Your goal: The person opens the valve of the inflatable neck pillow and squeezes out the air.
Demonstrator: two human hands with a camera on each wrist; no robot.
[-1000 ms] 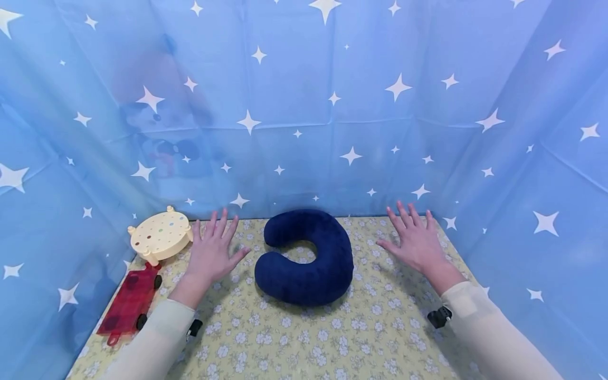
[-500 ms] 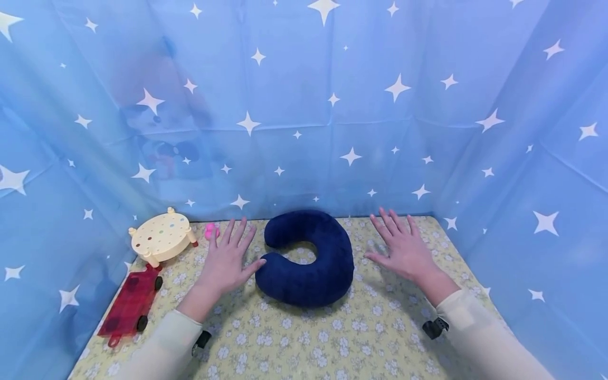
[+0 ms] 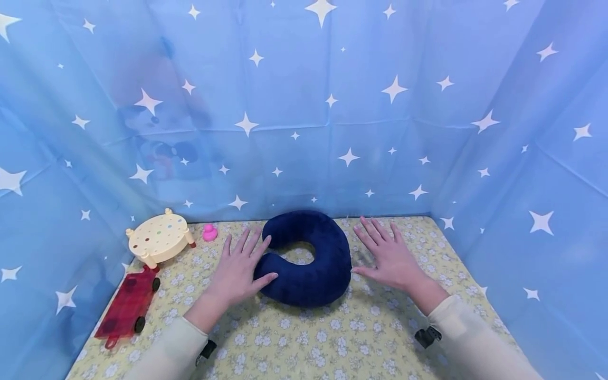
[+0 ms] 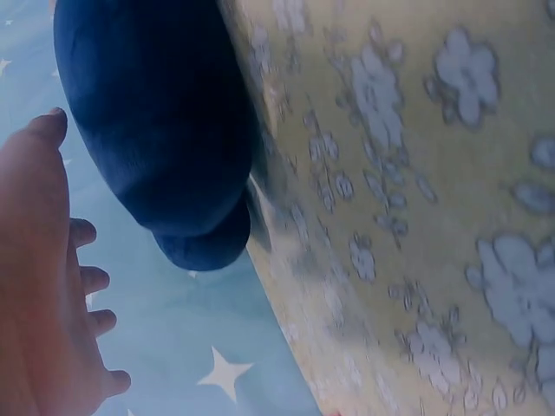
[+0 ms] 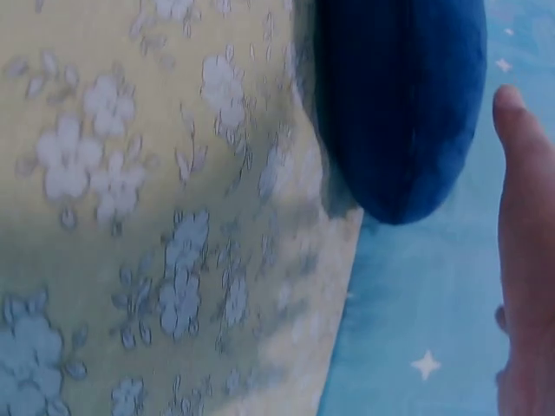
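Observation:
A dark blue U-shaped neck pillow (image 3: pixel 328 264) lies on the flowered tablecloth (image 3: pixel 304 343), its gap facing left. My left hand (image 3: pixel 237 272), fingers spread, hovers at the pillow's left ends; thumb and fingertips overlap it in the head view. On the other side my right hand (image 3: pixel 391 261) is spread too, its thumb tip right by the pillow's right edge. Both wrist views show a hand beside the pillow, the left hand (image 4: pixel 39 286) and the right hand (image 5: pixel 529 251), with nothing gripped.
At the left back lies a cream toy table (image 3: pixel 161 237) with coloured dots and short legs. Before it is a see-through red toy cart (image 3: pixel 127 303) with black wheels. A small pink toy (image 3: pixel 209 232) sits near the back edge. Blue star-printed curtains (image 3: pixel 294 158) enclose the table.
Both hands have moved inward toward the pillow, the left going right and the right going left. The pink toy, hidden behind the left hand at first, now shows. The pillow has stayed put.

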